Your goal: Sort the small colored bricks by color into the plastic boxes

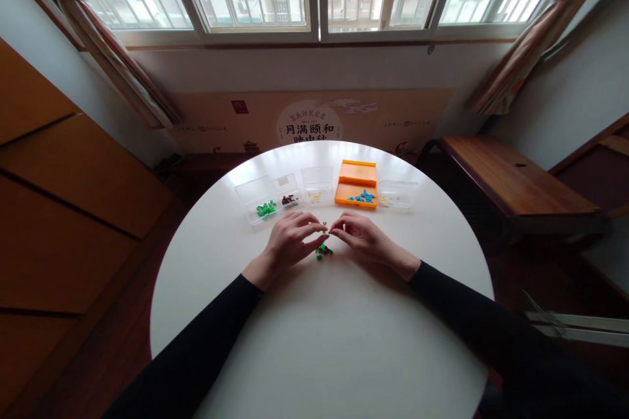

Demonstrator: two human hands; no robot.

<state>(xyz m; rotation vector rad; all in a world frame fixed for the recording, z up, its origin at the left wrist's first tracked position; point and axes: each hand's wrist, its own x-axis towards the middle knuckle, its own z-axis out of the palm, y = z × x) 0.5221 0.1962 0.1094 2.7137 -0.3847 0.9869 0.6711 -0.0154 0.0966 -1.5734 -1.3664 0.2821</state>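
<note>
Centre of frame, on white round table (319,340): left hand (289,240) and right hand (361,236), fingertips pinched together over a tiny piece, too small to identify. Green pieces (323,251) lay just below them. Box contents above were indistinct.

**Green pieces at mid-table**

A small cluster of tiny green pieces (323,251) lies loose on the white table (319,340), near its middle and somewhat toward the far edge. One tiny piece (325,223) sits above the cluster; its colour is too small to tell.
</note>
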